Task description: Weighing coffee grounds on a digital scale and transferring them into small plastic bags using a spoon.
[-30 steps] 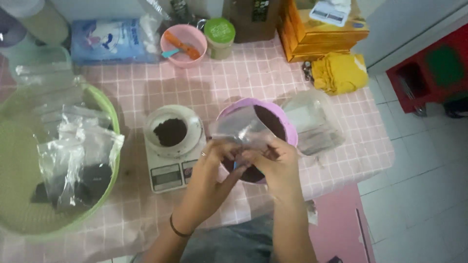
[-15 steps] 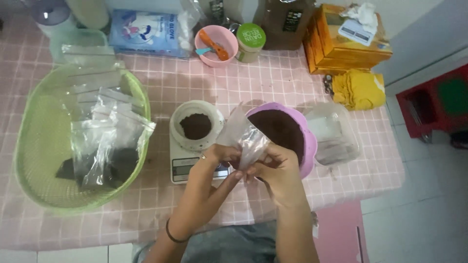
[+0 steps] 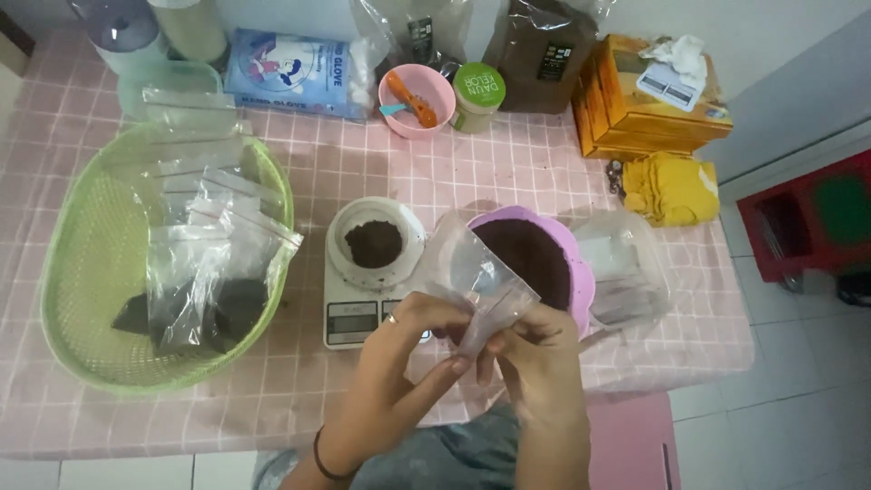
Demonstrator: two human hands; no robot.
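Head view looks down on both hands meeting at the table's near edge. Left hand [image 3: 399, 349] and right hand [image 3: 535, 363] pinch the lower end of a small clear bag [image 3: 476, 277] between them, fingers curled narrow on its plastic; the bag tilts up and away from the hands and looks empty. A dark band circles the left wrist and a ring sits on one left finger. Just beyond the hands stands a white scale [image 3: 363, 299] with a round cup [image 3: 375, 243] of dark powder on top. Beside it to the right, partly behind the bag, is a purple bowl [image 3: 581, 272] filled with the same dark powder, and next to that lies a clear pouch [image 3: 626, 272] holding more bags. To the left, a green basket [image 3: 82, 272] holds filled and empty clear bags. The pink checked cloth [image 3: 508, 172] covers the table. At the far edge sit a pink bowl [image 3: 435, 91] with an orange scoop, a green-lidded jar [image 3: 478, 95], a blue glove box [image 3: 290, 68], a brown bag [image 3: 535, 54], yellow boxes [image 3: 635, 113] and a yellow cloth [image 3: 671, 189].
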